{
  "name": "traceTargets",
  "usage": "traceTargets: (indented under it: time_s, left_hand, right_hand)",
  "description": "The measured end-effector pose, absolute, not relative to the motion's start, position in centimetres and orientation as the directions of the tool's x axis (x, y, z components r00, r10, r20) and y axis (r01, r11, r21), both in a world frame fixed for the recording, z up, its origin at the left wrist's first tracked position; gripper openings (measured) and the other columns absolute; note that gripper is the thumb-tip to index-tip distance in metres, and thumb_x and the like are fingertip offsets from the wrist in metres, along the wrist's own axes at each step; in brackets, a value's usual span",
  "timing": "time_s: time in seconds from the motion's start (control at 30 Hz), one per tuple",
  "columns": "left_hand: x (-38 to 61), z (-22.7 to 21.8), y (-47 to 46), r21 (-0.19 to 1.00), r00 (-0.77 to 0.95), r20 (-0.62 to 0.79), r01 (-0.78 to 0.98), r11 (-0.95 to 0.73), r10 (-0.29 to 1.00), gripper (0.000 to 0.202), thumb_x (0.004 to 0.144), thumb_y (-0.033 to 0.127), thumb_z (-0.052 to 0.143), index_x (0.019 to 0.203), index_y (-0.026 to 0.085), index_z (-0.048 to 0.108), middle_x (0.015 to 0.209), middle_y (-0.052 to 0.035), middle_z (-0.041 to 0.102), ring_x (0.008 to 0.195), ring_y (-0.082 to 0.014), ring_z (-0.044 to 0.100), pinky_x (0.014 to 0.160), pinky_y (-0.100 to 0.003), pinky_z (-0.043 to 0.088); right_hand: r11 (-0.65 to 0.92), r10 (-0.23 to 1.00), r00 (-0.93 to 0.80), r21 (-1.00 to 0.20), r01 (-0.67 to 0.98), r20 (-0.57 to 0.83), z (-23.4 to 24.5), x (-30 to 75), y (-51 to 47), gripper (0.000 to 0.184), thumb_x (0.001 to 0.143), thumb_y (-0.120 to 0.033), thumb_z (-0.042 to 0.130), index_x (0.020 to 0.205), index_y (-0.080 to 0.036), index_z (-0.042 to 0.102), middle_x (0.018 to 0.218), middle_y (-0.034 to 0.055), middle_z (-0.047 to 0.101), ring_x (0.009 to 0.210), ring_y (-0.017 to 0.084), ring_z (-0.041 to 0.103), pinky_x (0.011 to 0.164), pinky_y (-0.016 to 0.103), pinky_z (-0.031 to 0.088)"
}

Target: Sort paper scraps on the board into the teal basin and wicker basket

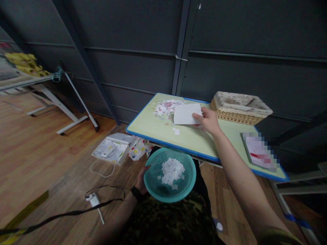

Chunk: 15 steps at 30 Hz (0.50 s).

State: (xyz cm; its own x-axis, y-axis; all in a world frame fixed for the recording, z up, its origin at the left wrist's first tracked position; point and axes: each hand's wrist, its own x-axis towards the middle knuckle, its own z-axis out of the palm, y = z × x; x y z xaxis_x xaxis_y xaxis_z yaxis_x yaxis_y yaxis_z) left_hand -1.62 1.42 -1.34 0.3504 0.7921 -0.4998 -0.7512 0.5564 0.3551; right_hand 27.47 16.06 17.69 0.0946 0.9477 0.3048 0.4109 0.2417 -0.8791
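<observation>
My left hand [142,179] grips the rim of a teal plastic basket [187,182], held just below the near edge of a pale green table with blue edging [153,127]. A heap of small white paper bits [171,171] lies in the basket. My right hand [208,119] reaches over the table and pinches a white card [186,113] lying flat on it. Beyond the card sits a pile of white and pink paper scraps [166,106], and a few loose bits [176,130] lie nearer the front edge.
A wicker basket with cloth lining [239,107] stands at the table's back right. A blurred booklet [259,151] lies at its right end. On the wooden floor are a white box [112,148], plastic bags, a cable with charger [93,199]. Another table's legs [68,109] stand left.
</observation>
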Motion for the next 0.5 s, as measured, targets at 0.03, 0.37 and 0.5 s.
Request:
traceTargets:
  time_s: [0.03,0.37,0.5]
  left_hand:
    - [-1.65,-1.39,1.43,0.353,0.353,-0.498,-0.752,0.557,0.792,0.03,0.074,0.021,0.061,0.103,0.012,0.063,0.09,-0.0122,0.073,0.086,-0.0301,0.067,0.082,-0.044,0.048]
    - [-1.67,-1.54,1.41,0.369,0.327,-0.493,-0.761,0.534,0.806,0.013,0.073,0.02,0.062,0.082,0.012,0.066,0.084,-0.012,0.074,0.085,-0.03,0.067,0.082,-0.043,0.048]
    - [-1.66,-1.61,1.46,0.37,0.336,-0.508,-0.746,0.553,0.793,0.023,0.074,0.021,0.061,0.094,0.011,0.066,0.083,-0.0105,0.074,0.086,-0.0287,0.067,0.083,-0.043,0.048]
  right_hand:
    - [0.247,0.941,0.11,-0.874,0.418,0.319,17.7,27.46,16.04,0.036,0.066,-0.042,0.063,0.09,-0.015,0.062,0.068,0.0035,0.063,0.051,0.019,0.058,0.038,0.029,0.046]
    - [0.308,0.904,0.086,-0.778,0.548,0.419,17.15,27.74,16.63,0.033,0.068,-0.039,0.061,0.089,-0.014,0.064,0.074,0.0052,0.066,0.062,0.019,0.06,0.05,0.03,0.047]
    - [0.28,0.933,0.055,-0.813,0.51,0.355,17.18,27.77,16.61,0.036,0.067,-0.041,0.061,0.091,-0.013,0.064,0.075,0.0053,0.066,0.059,0.019,0.059,0.046,0.029,0.047]
